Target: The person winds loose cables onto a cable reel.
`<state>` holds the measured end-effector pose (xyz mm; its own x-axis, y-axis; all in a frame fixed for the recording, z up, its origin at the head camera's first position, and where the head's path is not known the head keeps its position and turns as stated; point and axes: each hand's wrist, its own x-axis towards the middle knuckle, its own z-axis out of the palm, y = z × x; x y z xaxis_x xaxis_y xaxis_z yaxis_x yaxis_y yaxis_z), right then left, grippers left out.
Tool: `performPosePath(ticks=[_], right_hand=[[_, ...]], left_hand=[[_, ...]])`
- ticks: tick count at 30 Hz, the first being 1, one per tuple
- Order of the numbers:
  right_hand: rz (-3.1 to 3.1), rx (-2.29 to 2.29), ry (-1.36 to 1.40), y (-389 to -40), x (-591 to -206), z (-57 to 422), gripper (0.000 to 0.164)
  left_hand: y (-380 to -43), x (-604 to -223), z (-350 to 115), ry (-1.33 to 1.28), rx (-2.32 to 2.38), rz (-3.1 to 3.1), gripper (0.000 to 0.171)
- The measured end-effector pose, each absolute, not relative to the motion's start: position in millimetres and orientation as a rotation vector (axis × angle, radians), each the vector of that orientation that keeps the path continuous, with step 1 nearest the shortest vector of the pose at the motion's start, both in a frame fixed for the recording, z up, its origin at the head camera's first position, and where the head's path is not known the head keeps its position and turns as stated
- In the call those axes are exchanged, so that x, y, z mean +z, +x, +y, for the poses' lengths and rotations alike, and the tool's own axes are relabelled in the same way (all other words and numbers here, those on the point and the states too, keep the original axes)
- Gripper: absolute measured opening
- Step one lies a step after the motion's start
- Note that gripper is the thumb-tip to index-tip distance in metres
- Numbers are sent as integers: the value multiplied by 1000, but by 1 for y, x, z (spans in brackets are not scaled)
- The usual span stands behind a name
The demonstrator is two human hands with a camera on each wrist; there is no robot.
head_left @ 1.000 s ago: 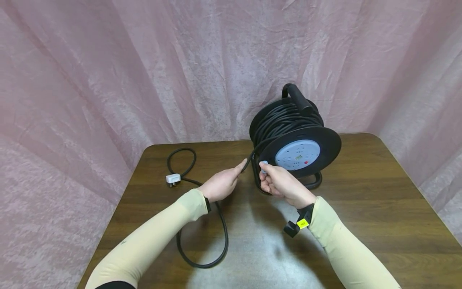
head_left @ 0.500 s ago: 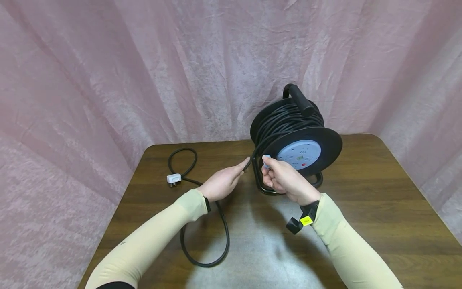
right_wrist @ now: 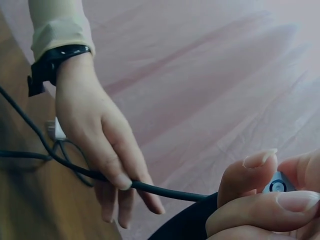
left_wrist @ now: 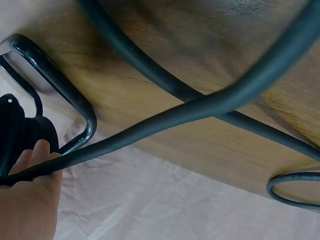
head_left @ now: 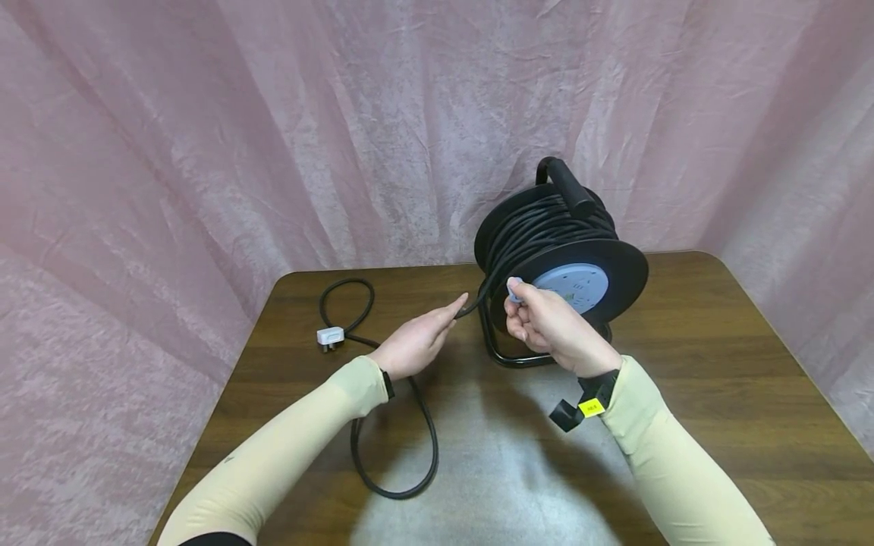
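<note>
A black cable reel (head_left: 624, 267) with a light blue socket panel (head_left: 589, 284) stands at the back right of the table in the head view. My right hand (head_left: 556, 327) pinches its small pale blue winding knob (right_wrist: 278, 186) between thumb and curled fingers. Left of the reel, my left hand (head_left: 415, 345) pinches the black cable (left_wrist: 150, 127), its thumb over the cable and its fairly straight fingers beneath. From there the cable runs up onto the wound drum. Its loose end forms a loop below the left wrist and leads to a white plug (head_left: 331, 336).
Under the reel is a black tubular stand (head_left: 519, 362), and a carry handle (head_left: 570, 189) rises over the drum. A wooden table (head_left: 717, 394) bears everything. Pink curtains (head_left: 341, 136) hang close behind it. A black wrist camera (head_left: 567, 415) juts from the right wrist.
My right hand has moved up and slightly right with the knob, and the socket panel has turned. The cable loop has narrowed and its left side has shifted right. My left hand stays nearly in place.
</note>
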<state>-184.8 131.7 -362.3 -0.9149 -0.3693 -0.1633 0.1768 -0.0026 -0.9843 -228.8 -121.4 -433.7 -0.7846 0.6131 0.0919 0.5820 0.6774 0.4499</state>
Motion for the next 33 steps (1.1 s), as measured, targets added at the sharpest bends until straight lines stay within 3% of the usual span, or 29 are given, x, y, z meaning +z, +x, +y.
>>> performPosePath(ticks=[33], right_hand=[[1905, -2070, -313, -186, -338, 166, 50]], left_hand=[[-230, -431, -135, 864, 752, 2800, 46]])
